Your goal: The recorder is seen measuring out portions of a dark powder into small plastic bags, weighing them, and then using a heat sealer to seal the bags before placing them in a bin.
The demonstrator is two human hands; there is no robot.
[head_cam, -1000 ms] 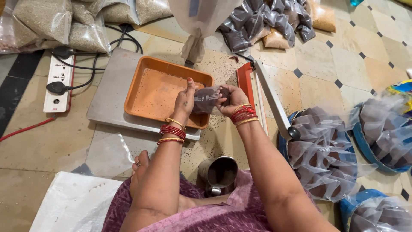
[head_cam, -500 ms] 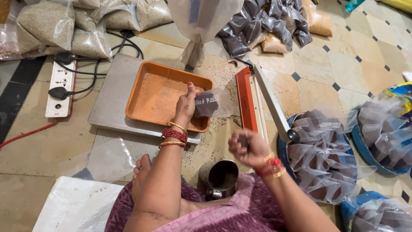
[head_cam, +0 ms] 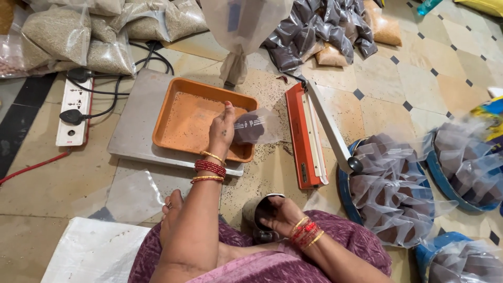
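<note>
My left hand (head_cam: 222,132) holds a small clear plastic pouch (head_cam: 255,127) partly filled with dark seeds, over the right edge of an orange tray (head_cam: 178,123). The tray rests on a grey weighing scale (head_cam: 137,121). Down by my lap, my right hand (head_cam: 279,212) reaches into a steel cup (head_cam: 255,215) on the floor; its fingers are hidden inside the rim. A red and white heat sealer (head_cam: 309,137) stands open just right of the pouch.
Blue tubs (head_cam: 390,186) of filled pouches sit at the right. Bags of grain (head_cam: 68,36) and a white power strip (head_cam: 72,112) with black plugs lie at the left. More dark sealed packs (head_cam: 319,31) are piled at the back. A white sack (head_cam: 94,251) lies at the front left.
My right hand has left the pouch and dropped down to the steel cup near my lap. My left hand stays on the pouch over the tray.
</note>
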